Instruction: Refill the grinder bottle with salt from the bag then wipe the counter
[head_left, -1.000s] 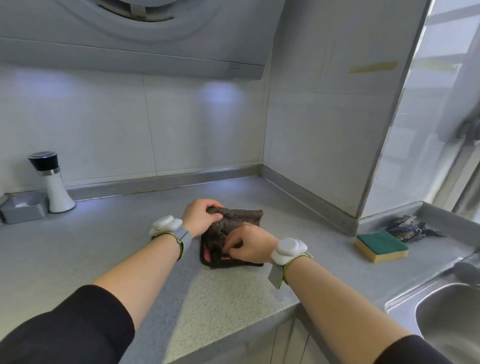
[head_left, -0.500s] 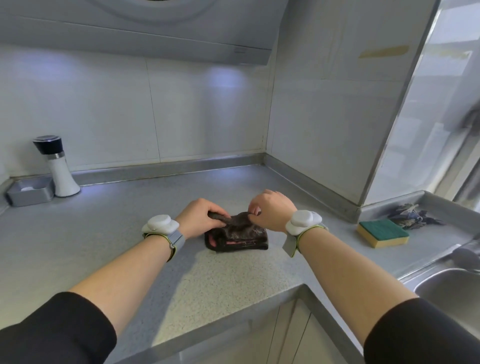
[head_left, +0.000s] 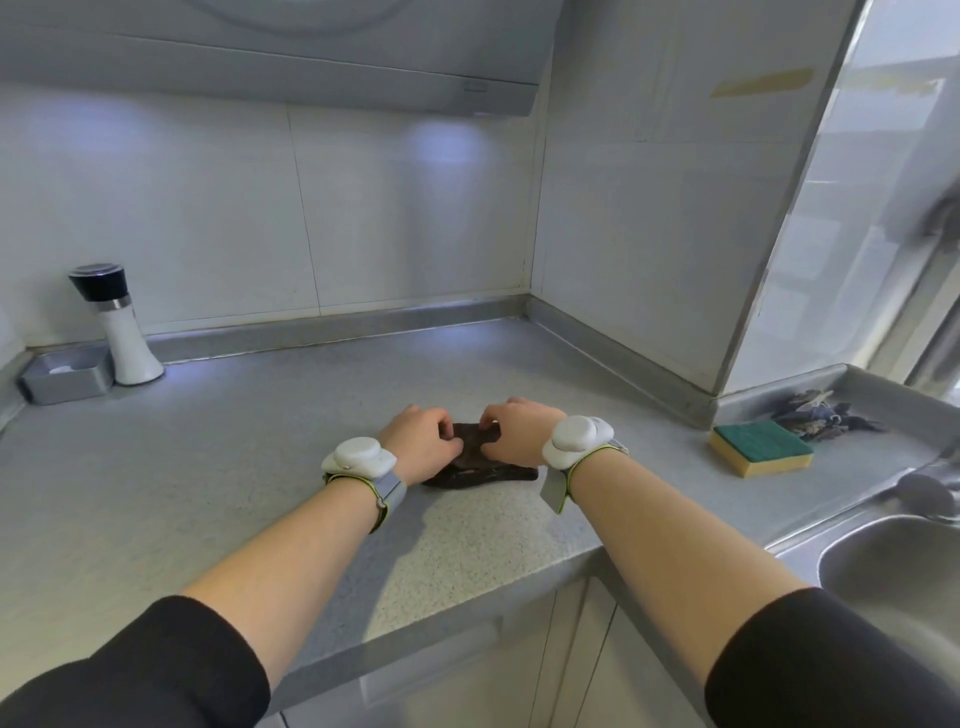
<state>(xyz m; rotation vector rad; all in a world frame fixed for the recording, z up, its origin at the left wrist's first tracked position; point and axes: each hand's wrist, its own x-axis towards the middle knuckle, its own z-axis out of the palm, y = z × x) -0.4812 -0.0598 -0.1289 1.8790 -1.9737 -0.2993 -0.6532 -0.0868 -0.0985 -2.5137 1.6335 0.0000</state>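
A dark brown cloth (head_left: 475, 470) lies folded small on the speckled grey counter (head_left: 260, 467), near its front edge. My left hand (head_left: 421, 441) presses on the cloth's left side with curled fingers. My right hand (head_left: 511, 431) rests on its right side, fingers bent down onto the fabric. Most of the cloth is hidden under both hands. The grinder bottle (head_left: 117, 322), white with a black cap, stands upright at the back left against the wall. No salt bag is in view.
A grey metal dish (head_left: 67, 376) sits beside the grinder. A green-and-yellow sponge (head_left: 761, 447) and a dark scrubber (head_left: 821, 418) lie on the right ledge. The sink (head_left: 893, 577) is at lower right. A range hood (head_left: 311, 62) hangs overhead.
The cloth has been folded smaller. My right hand came back down from its lifted edge onto the top, and both hands now press it flat.
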